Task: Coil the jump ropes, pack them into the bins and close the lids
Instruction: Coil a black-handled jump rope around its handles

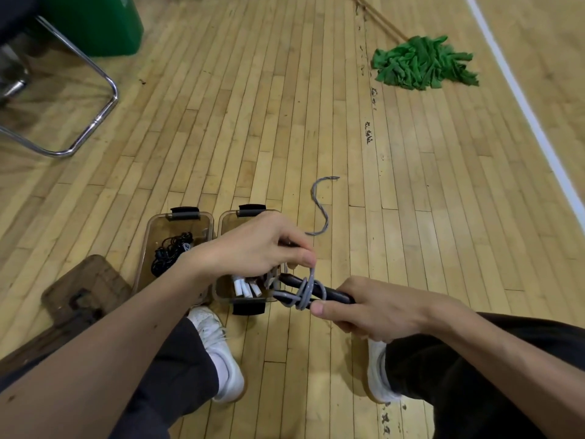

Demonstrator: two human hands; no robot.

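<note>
gripping a pair of black jump rope handles [332, 294], the right hand [373, 308] has its fingers curled round their near ends and its thumb laid along the side. a grey jump rope [304, 293] is wound in several loops round the far part of the handles. the left hand [253, 248] pinches one loop of that rope between thumb and fingertips, just above the handles. both hands hover over the near corner of the right bin [226, 226], a clear box with black latches that stands open on the wooden floor [253, 122]. white handles [245, 288] lie inside it. touching its left side stands the left bin [148, 223], also open, with a coiled black rope [171, 251] in it. beyond the right bin a loose grey stretch [319, 205] curls in an s on the floor; whether it joins the held rope is hidden behind the left hand. a clear lid [85, 286] lies on the floor left of the bins. two white shoes [218, 353] sit below the hands. farther off are a green mop head [421, 63], a green trash bin [95, 23], a chrome chair frame [95, 122] and a white court line [522, 99].
</note>
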